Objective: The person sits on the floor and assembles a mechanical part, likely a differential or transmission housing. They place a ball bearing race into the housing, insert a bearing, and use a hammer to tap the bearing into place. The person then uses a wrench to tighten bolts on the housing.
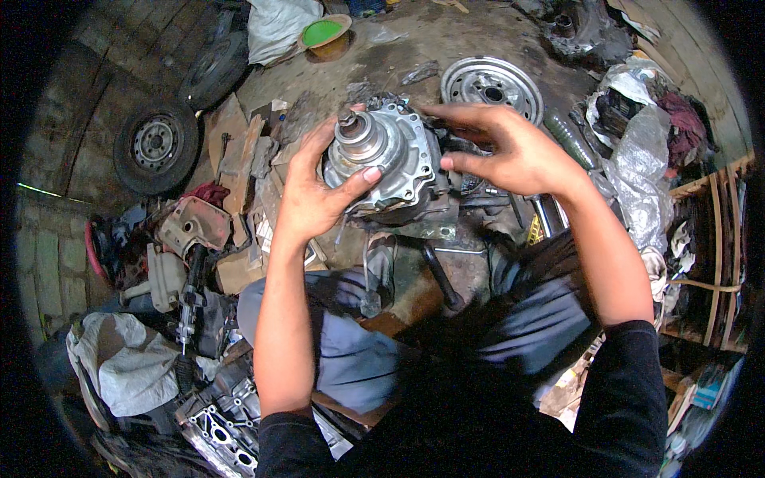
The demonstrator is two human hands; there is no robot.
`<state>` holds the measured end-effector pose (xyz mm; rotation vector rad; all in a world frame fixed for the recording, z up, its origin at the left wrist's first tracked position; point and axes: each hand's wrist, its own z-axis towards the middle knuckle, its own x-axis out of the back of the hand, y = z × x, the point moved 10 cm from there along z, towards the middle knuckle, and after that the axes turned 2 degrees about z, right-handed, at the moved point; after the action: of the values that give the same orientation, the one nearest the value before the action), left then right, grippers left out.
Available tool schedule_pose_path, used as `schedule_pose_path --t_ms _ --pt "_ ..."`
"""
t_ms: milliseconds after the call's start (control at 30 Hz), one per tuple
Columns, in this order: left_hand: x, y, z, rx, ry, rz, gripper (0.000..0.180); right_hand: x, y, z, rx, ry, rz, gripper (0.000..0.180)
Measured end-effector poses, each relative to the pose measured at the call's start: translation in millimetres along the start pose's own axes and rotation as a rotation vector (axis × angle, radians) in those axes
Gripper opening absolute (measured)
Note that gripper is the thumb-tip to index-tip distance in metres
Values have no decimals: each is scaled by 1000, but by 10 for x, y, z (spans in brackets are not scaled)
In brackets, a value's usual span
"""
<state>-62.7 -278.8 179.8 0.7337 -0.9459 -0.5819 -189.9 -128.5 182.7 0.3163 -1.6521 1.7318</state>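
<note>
A silvery cast-metal gear housing (408, 151) is in front of me, with a bolt-holed flange and a stepped round shaft end (358, 134) pointing up. My left hand (319, 190) grips its left side, thumb across the front and the other fingers mostly hidden behind it. To the right of the housing, my right hand (510, 151) is open, fingers and thumb spread toward the flange. Its fingertips are blurred, and I cannot tell whether the thumb touches the metal. Beneath the housing lies a flat metal plate (443, 231).
Beyond the housing a bare steel wheel rim (492, 89) lies on the floor. A tyred wheel (156, 150) leans at the left wall, and a bowl with a green inside (323, 33) stands at the back. An engine block part (219, 430) lies lower left; plastic sacking (641, 179) is heaped right.
</note>
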Motion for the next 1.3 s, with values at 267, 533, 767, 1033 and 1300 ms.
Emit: schedule_pose_path --t_ms 267,533,767,1033,1300 --pt "25 21 -30 -21 20 61 68 -1 -314 -319 252 160 -184 24" --pt "18 2 -40 0 40 75 60 -252 -264 -536 226 215 -145 48" --pt "30 33 -32 18 39 94 61 -258 -272 -526 251 234 -122 47" --pt "20 41 -22 3 44 61 60 -250 -289 -536 293 254 -154 42" --pt "17 54 -20 -6 45 79 59 -234 -322 -555 310 280 -197 39"
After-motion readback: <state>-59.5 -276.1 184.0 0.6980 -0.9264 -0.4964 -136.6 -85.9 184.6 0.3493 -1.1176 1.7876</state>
